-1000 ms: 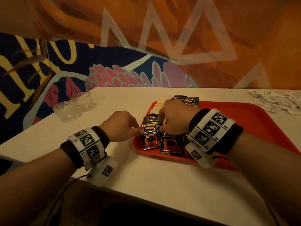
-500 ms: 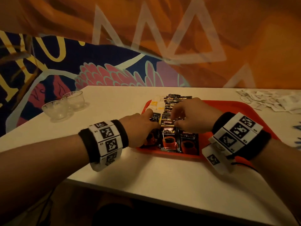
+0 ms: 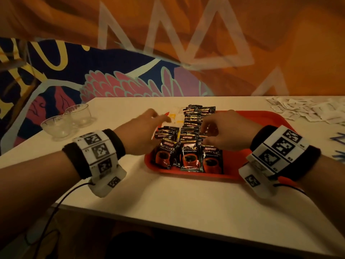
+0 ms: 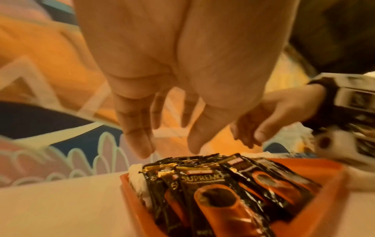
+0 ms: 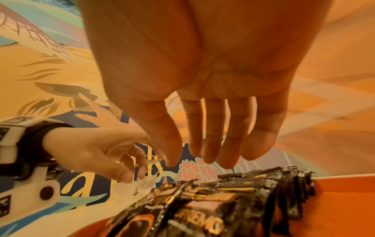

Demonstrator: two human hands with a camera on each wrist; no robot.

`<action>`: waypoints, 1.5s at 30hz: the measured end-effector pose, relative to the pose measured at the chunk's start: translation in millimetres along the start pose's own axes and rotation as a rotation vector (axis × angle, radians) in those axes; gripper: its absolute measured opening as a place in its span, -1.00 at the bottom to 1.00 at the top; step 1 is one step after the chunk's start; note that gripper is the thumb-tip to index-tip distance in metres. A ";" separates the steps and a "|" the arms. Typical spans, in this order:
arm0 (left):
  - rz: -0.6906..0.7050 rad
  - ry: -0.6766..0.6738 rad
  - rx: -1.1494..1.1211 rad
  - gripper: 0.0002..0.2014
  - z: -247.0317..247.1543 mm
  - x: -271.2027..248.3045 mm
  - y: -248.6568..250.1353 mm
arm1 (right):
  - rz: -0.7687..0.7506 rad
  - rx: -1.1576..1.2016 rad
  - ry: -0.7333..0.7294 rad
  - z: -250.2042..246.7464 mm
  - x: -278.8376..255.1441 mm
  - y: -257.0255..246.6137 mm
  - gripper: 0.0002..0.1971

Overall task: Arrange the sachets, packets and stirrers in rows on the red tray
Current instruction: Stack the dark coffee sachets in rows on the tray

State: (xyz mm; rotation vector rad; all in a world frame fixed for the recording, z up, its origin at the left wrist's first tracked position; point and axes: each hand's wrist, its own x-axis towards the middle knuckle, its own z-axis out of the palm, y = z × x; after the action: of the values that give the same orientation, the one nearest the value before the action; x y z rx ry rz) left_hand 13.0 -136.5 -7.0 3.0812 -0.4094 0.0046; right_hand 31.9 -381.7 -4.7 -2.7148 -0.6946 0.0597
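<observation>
The red tray (image 3: 261,124) lies on the white table. Black Kopiko coffee packets (image 3: 190,157) fill its left part in overlapping rows that run away from me. Small white and yellow sachets (image 3: 175,116) lie at the tray's far left corner. My left hand (image 3: 160,118) hovers over the tray's left edge, fingers straight and holding nothing. My right hand (image 3: 205,135) hangs just over the middle of the packet rows. Its fingers are loose and empty. The wrist views show both hands (image 4: 170,149) (image 5: 202,160) open above the packets (image 4: 213,192) (image 5: 223,208).
Two clear plastic cups (image 3: 61,126) stand on the table to the left. A loose pile of white sachets (image 3: 308,111) lies at the back right, and blue stirrers (image 3: 338,143) show at the right edge. The tray's right half is bare red.
Both hands have lifted off the packets and spread their fingers. The left hand has moved forward toward the tray's far left corner. The rows now lie straighter.
</observation>
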 end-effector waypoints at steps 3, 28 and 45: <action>-0.216 -0.061 -0.135 -0.25 1.8 7.8 -11.5 | 0.050 -0.006 -0.011 -1.4 -3.0 7.7 -0.72; -0.243 -0.079 -0.283 -0.27 26.2 22.0 7.1 | 0.156 0.026 -0.025 5.2 -13.7 16.7 -0.71; -0.281 -0.120 -0.267 -0.28 14.2 19.5 10.4 | 0.225 0.064 0.014 2.2 -19.9 27.6 -0.83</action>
State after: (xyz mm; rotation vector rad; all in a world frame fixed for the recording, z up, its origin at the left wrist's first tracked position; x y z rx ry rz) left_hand 29.1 -152.1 -20.7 2.8517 0.0240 -0.2229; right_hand 26.8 -413.2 -16.8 -2.7169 -0.3746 0.1142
